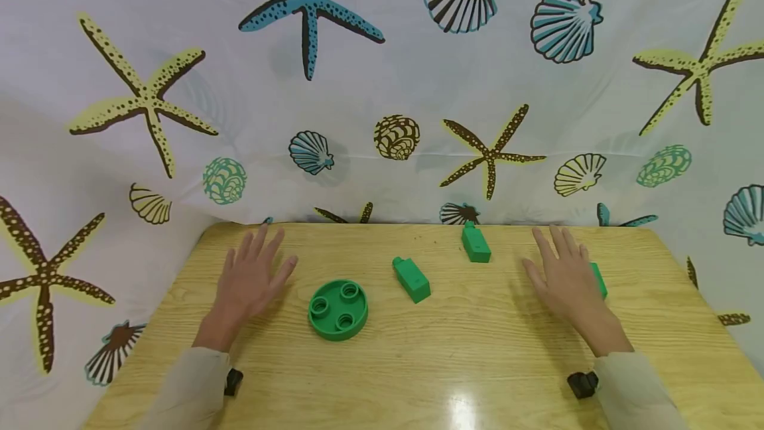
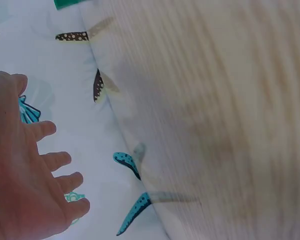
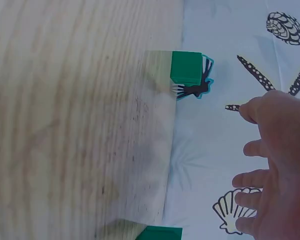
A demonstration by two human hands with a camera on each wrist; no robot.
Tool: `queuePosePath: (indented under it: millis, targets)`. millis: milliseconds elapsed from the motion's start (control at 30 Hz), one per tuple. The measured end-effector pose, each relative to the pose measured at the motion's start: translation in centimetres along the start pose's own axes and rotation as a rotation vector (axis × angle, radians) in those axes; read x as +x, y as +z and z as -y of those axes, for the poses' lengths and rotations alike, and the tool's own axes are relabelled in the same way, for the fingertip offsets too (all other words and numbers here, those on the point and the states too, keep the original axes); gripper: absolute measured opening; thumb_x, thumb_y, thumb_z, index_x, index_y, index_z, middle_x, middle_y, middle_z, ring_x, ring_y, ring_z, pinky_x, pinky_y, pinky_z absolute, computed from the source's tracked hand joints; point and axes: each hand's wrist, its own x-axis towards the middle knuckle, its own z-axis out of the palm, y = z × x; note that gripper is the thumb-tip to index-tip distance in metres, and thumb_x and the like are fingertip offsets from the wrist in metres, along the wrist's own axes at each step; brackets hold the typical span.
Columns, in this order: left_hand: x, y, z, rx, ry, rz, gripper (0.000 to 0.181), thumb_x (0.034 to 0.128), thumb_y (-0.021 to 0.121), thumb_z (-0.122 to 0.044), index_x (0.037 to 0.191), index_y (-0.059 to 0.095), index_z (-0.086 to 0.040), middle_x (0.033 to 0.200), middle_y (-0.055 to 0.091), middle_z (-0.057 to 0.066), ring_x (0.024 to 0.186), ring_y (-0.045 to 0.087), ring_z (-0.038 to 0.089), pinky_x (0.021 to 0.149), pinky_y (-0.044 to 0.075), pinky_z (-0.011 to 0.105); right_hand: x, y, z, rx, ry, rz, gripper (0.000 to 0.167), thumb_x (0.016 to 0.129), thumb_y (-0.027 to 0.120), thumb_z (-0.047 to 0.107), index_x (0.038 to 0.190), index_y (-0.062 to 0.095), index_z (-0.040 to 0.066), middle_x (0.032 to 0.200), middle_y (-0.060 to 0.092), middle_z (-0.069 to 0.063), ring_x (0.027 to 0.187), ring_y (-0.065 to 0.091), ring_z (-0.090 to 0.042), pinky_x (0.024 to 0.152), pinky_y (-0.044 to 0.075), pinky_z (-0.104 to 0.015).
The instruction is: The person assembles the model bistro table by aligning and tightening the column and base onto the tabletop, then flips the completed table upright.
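Left hand (image 1: 245,281): fingers spread and nearly straight, thumb standing out to the side; I find nothing in their hold. They point toward the patterned cloth (image 1: 382,91), which hangs beyond the far edge of the worktop (image 1: 453,344).

Round green piece (image 1: 335,308): one, shallow, three raised rings inside. Lies just right of and a little nearer me than the left fingers, untouched. Rings face up, which I judge leaves them easy to reach from above.

First green block (image 1: 412,280): one, oblong, small knob at its far end. Lies on its side, between the two sets of fingers, apart from both.

Second green block (image 1: 475,245): one, same form, knob pointing away. Near the worktop's far edge, left of the right fingers and not touching them. I take the loose spacing as leaving room to lift each piece singly.

Right hand (image 1: 567,281): fingers extended and parted, nothing gripped; palm apparently raised, judging by the shadow.

Third green block (image 1: 599,280): one, just right of the right fingers, partly hidden by that hand. I cannot tell its full shape, nor whether they touch.
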Motion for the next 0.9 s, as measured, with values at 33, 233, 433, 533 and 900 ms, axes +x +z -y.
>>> queuePosePath:
  millis: [33,233,433,533,900]
  targets:
    - [-0.2,0.1,-0.3,-0.003,0.003,-0.01,0.077,0.107,0.034,-0.061,0.163,0.027,-0.009,0.167,0.016,0.025,0.15,0.016,0.053,0.114,0.012,0.076,-0.3,-0.2,-0.1,0.009,0.002,-0.013,0.064,0.109,0.05,0.035,0.159,0.03,-0.001,0.158,0.025,-0.034,0.146,0.021,-0.054,0.112,0.02,-0.075]
    - [-1.5,0.3,-2.3,-0.092,0.014,-0.045,0.074,0.1067,0.041,-0.058,0.162,0.032,-0.009,0.162,0.026,0.029,0.143,0.029,0.055,0.111,0.027,0.074,-2.2,-0.9,-0.8,0.013,0.009,-0.146,0.061,0.102,0.065,0.027,0.151,0.043,-0.002,0.144,0.042,-0.037,0.128,0.041,-0.058,0.101,0.036,-0.073]
    - [-2.7,0.5,-4.6,-0.226,-0.016,0.0,0.075,0.1063,0.042,-0.059,0.163,0.03,-0.011,0.16,0.029,0.027,0.138,0.035,0.055,0.1,0.038,0.075,-3.4,-1.2,-1.9,0.098,0.085,-0.219,0.061,0.1,0.069,0.024,0.15,0.045,0.0,0.138,0.044,-0.036,0.119,0.045,-0.059,0.084,0.043,-0.075]
    - [-3.3,0.7,-5.7,-0.309,-0.035,0.041,0.078,0.1054,0.044,-0.06,0.164,0.027,-0.011,0.158,0.03,0.028,0.139,0.035,0.054,0.101,0.039,0.074,-3.8,-1.1,-2.5,0.167,0.171,-0.204,0.062,0.101,0.067,0.025,0.152,0.042,-0.001,0.138,0.042,-0.037,0.118,0.043,-0.058,0.08,0.045,-0.073]
    - [-4.3,1.7,-7.8,-0.496,-0.102,0.218,0.098,0.093,0.069,-0.059,0.162,0.027,-0.003,0.15,0.033,0.029,0.133,0.042,0.048,0.105,0.041,0.064,-5.3,0.0,-5.2,0.268,0.391,-0.086,0.078,0.101,0.065,0.032,0.155,0.028,-0.01,0.134,0.034,-0.045,0.113,0.041,-0.061,0.082,0.044,-0.073]
